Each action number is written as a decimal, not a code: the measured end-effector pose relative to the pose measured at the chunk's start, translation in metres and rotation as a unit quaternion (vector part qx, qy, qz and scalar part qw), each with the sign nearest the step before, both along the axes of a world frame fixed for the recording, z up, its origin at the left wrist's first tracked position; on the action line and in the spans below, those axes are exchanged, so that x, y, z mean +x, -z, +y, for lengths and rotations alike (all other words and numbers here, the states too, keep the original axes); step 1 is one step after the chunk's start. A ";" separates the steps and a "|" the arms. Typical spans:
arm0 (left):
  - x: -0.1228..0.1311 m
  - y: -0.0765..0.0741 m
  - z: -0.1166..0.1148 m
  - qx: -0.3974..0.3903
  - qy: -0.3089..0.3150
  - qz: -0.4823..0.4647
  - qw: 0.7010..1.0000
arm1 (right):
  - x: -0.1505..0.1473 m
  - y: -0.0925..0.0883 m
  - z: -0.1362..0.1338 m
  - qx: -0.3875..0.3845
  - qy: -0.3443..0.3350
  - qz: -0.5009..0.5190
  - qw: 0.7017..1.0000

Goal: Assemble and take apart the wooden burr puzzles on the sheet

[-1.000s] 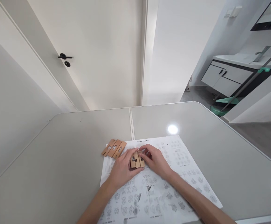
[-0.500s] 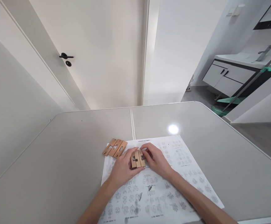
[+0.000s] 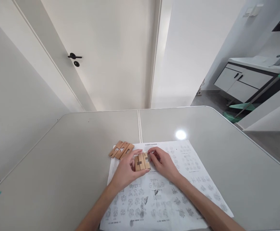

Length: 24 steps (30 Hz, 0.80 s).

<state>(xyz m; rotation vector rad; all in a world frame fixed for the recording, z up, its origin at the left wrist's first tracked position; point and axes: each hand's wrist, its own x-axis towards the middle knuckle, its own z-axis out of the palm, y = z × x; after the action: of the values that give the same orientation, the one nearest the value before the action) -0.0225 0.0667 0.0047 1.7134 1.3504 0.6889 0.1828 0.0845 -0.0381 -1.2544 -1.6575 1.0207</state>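
Note:
Notched wooden puzzle pieces [image 3: 141, 162], stood side by side as a small block, are gripped at the ends by my left hand [image 3: 126, 168], its thumb along the near side and its fingers at the far side. A dark gap shows in the left part of the block and a notch in its right piece. My right hand [image 3: 162, 162] is at the block's right edge, fingers curled and thumb and forefinger close together; whether they hold anything I cannot make out. More flat wooden pieces [image 3: 121, 149] with slots and dark numbers lie beyond my left hand.
A large printed sheet [image 3: 164, 205] with rows of small diagrams lies under both hands on the grey table [image 3: 82, 160]. A seam [image 3: 140, 126] runs down the tabletop. Beyond the table are a door with a black handle [image 3: 74, 56] and a sink cabinet [image 3: 243, 78].
My right fingertips have drawn back slightly from the notch in the right piece. The dark gap in the block looks smaller. My left hand keeps its grip; the whole view has shifted slightly.

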 end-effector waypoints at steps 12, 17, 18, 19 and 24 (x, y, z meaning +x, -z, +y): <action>-0.067 0.002 -0.041 0.063 -0.174 0.123 0.975 | 0.001 0.005 -0.002 -0.001 -0.005 -0.008 1.000; -0.076 0.007 -0.047 0.094 -0.215 0.183 0.955 | 0.000 0.004 -0.004 -0.001 -0.006 -0.006 1.000; -0.076 0.008 -0.047 0.097 -0.221 0.191 0.951 | 0.001 0.004 -0.004 0.000 -0.007 -0.004 1.000; -0.076 0.009 -0.047 0.098 -0.226 0.196 0.949 | 0.001 0.004 -0.005 0.002 -0.007 -0.002 1.000; -0.071 0.012 -0.048 0.101 -0.238 0.210 0.943 | 0.001 0.003 -0.005 0.008 -0.010 0.001 1.000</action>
<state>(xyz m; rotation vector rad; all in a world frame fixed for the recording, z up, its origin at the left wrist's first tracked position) -0.0935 0.0186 -0.0076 1.7705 2.0992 0.7738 0.1838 0.0796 -0.0413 -1.2282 -1.6779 1.0179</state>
